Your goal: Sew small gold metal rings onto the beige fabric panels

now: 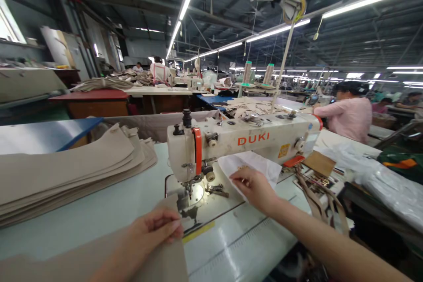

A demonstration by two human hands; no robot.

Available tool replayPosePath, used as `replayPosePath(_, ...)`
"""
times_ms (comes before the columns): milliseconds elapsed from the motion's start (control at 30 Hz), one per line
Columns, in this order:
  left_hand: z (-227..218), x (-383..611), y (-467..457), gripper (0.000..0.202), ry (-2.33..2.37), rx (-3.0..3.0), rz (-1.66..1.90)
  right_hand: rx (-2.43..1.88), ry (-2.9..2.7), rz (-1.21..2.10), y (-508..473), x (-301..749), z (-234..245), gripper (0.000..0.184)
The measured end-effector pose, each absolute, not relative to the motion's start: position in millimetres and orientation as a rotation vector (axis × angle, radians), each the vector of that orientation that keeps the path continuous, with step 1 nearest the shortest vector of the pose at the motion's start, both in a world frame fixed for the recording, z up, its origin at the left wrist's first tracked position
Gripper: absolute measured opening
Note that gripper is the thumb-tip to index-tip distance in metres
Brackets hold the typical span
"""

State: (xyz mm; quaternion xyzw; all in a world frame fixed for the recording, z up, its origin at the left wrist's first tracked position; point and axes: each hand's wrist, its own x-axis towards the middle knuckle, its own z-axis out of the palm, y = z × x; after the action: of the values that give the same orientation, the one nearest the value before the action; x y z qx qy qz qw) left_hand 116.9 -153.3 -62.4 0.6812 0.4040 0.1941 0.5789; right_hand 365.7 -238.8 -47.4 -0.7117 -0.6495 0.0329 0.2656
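My left hand [153, 229] is closed, thumb against fingers, on a beige fabric piece [172, 257] at the table's front edge. Part of that piece reaches up beside the needle plate [194, 194]. To the right, my right hand [256, 187] has its fingertips pinched together over a white sheet [264, 165], where small golden bits [243, 168] lie. Whatever its fingertips hold is too small to make out. Behind both hands stands a white sewing machine [228, 141] marked DUKI, its lamp lighting the needle area.
A stack of beige fabric pieces [76, 172] lies left of the machine. On the right are straps [325, 202], a brown card [319, 164] and clear plastic [390, 185]. A co-worker in pink [352, 114] sits beyond. Thread cones [247, 72] stand behind the machine.
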Motion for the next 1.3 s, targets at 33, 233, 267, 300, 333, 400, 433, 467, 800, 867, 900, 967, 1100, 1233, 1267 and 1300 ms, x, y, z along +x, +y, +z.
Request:
replayPosePath(33, -62, 116, -152, 0.038, 0.949, 1.593, 0.465, -1.975, -1.754, 0.044, -231, 380, -45, 0.023)
replayPosePath(233, -65, 115, -154, 0.035, 0.96, 1.667, 0.458, -2.121, -1.965, 0.024, -200, 410, -53, 0.016)
replayPosePath(267, -67, 114, -154, 0.034, 0.965, 1.671, 0.46, -2.127, -1.993, 0.038, -198, 409, -55, 0.018)
replayPosePath(300, -68, 113, -153, 0.033, 0.963, 1.672, 0.462, -2.133, -2.01, 0.053, -197, 407, -57, 0.018)
replayPosePath(333, -70, 112, -153, 0.032, 0.958, 1.671, 0.465, -2.138, -2.02, 0.072, -195, 406, -58, 0.018)
replayPosePath(400, -72, 111, -152, 0.031, 0.939, 1.67, 0.473, -2.146, -2.014, 0.12, -192, 404, -58, 0.01)
replayPosePath(433, -74, 111, -151, 0.03, 0.929, 1.672, 0.478, -2.145, -1.999, 0.146, -190, 404, -58, 0.005)
replayPosePath(467, -75, 111, -151, 0.03, 0.923, 1.675, 0.484, -2.14, -1.977, 0.173, -188, 404, -58, 0.006)
replayPosePath(800, -74, 113, -155, 0.023, 0.922, 1.666, 0.543, -1.806, -1.493, 0.47, -214, 395, -54, 0.023)
replayPosePath(867, -75, 114, -157, 0.022, 0.896, 1.66, 0.571, -1.679, -1.417, 0.606, -229, 380, -56, 0.028)
replayPosePath(900, -75, 114, -158, 0.022, 0.884, 1.655, 0.585, -1.585, -1.349, 0.715, -236, 372, -57, 0.029)
replayPosePath(967, -75, 115, -160, 0.021, 0.875, 1.649, 0.601, -1.313, -1.092, 1.043, -248, 354, -59, 0.026)
replayPosePath(1100, -71, 113, -166, 0.017, 0.877, 1.644, 0.626, -1.031, -0.84, 1.33, -256, 327, -59, 0.021)
replayPosePath(1233, -70, 110, -172, 0.017, 0.86, 1.684, 0.672, -1.073, -0.904, 1.301, -251, 308, -62, 0.019)
replayPosePath(1267, -70, 109, -174, 0.017, 0.847, 1.727, 0.688, -1.121, -0.945, 1.26, -248, 304, -64, 0.018)
replayPosePath(1300, -71, 108, -176, 0.017, 0.836, 1.788, 0.706, -1.176, -1.002, 1.21, -245, 299, -66, 0.016)
